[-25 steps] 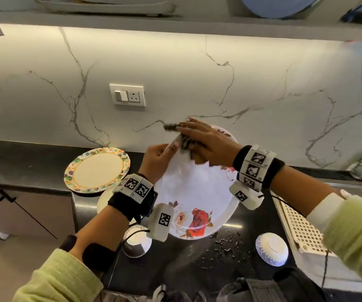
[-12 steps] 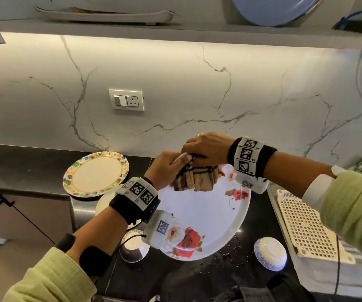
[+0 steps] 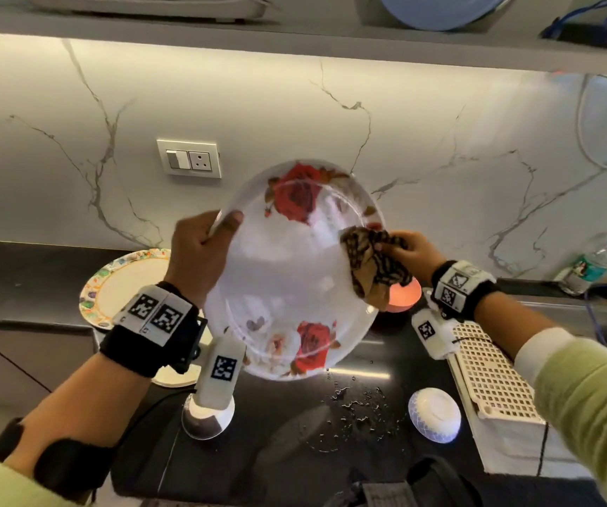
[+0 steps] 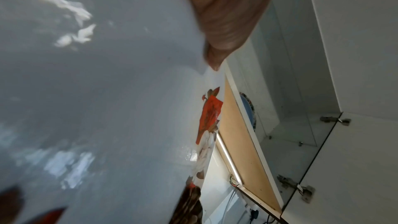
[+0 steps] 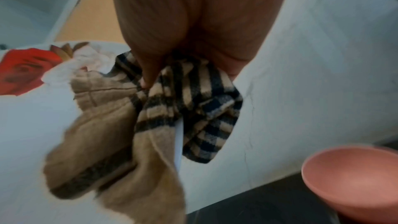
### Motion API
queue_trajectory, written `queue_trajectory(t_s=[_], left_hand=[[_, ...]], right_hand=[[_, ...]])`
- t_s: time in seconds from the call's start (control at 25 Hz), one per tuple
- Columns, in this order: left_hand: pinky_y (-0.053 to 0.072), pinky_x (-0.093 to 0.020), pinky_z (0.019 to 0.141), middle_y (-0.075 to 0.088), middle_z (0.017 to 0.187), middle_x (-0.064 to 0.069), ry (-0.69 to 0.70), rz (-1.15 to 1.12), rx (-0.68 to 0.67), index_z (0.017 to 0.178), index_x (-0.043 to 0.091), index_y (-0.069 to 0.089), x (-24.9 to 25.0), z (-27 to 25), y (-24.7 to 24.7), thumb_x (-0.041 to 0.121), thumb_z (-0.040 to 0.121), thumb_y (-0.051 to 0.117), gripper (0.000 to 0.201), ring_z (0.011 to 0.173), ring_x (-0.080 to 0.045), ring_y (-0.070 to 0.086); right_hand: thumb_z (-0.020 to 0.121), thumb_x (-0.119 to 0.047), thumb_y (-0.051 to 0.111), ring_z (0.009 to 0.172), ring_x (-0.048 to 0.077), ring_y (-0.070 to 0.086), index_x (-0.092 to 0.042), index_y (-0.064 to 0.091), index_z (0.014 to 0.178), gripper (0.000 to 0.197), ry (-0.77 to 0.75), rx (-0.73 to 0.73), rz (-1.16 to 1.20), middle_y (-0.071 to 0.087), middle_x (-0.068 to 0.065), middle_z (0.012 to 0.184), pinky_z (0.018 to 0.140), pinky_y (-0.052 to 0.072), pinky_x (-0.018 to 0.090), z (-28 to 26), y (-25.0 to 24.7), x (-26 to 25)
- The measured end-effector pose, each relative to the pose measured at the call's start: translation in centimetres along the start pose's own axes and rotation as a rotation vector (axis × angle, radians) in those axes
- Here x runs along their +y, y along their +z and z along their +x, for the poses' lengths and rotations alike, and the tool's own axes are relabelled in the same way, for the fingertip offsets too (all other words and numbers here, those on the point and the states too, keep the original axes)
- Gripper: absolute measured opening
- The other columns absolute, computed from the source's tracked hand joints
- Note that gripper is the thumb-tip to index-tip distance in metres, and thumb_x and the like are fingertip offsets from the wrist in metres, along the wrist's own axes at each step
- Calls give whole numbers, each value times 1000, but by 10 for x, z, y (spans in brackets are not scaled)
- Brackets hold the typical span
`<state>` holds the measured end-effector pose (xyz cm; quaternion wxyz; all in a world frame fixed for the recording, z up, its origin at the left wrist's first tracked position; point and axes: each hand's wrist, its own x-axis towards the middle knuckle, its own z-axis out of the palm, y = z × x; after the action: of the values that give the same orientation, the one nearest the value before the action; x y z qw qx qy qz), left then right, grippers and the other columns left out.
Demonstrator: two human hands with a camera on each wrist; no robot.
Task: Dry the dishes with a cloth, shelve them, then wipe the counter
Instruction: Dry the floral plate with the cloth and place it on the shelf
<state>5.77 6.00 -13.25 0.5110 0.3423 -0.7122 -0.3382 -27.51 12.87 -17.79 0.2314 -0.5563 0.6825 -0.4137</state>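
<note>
A big white plate with red roses is tilted up above the black counter. My left hand grips its left rim, thumb on the face. My right hand holds a tan and black checked cloth pinched over the plate's right rim. In the right wrist view the cloth wraps both sides of the plate's edge. The left wrist view is filled by the plate's wet-looking face under my thumb.
A colourful-rimmed plate lies at the left, a pink bowl behind the held plate, an upturned white bowl and a steel bowl in front. Water drops dot the counter. A white drying rack stands right. The shelf above holds plates.
The plate has been lifted and turned upright. My left hand shifted to the left rim. My right hand swept the cloth from the top edge down to the right rim.
</note>
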Motion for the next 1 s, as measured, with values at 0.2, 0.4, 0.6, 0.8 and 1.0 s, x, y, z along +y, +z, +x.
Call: queue_trajectory(t_s=[0.2, 0.4, 0.6, 0.8, 1.0], left_hand=[[27, -29, 56, 39, 60, -14, -50, -106, 97, 65, -14, 44, 5, -7, 5, 32, 88, 58, 53, 57, -21, 33], [40, -34, 58, 49, 64, -14, -220, -225, 384, 68, -7, 54, -25, -9, 24, 43, 84, 60, 53, 60, -24, 44], [47, -31, 58, 59, 50, 11, -354, -386, 595, 66, 18, 63, -30, -16, 52, 28, 91, 60, 27, 56, -14, 53], [51, -30, 71, 67, 81, 9, -364, -427, 538, 94, 19, 62, -40, -36, 51, 28, 95, 53, 12, 70, -3, 65], [37, -32, 98, 45, 134, -5, -227, 38, 304, 135, 14, 39, -57, -13, -18, 63, 71, 56, 82, 121, -20, 46]], right_hand=[[90, -21, 61, 73, 18, 69, -13, 66, 85, 11, 279, 238, 531, 73, 0, 74, 74, 58, 36, -34, 54, 30], [89, -14, 59, 93, 36, 64, -5, 63, 104, 18, 534, 281, 1095, 68, 21, 101, 84, 52, 48, -67, 125, 22], [91, -20, 55, 82, 32, 69, -3, 56, 123, 35, 765, 103, 1415, 64, 22, 111, 65, 58, 41, -73, 175, -13], [87, -7, 59, 101, 40, 63, 1, 57, 117, 32, 569, 220, 1256, 64, 24, 111, 91, 49, 55, -67, 148, -10], [85, -6, 62, 72, 22, 66, -6, 65, 91, 7, 135, 344, 245, 69, 14, 84, 79, 52, 42, -41, 34, -12]])
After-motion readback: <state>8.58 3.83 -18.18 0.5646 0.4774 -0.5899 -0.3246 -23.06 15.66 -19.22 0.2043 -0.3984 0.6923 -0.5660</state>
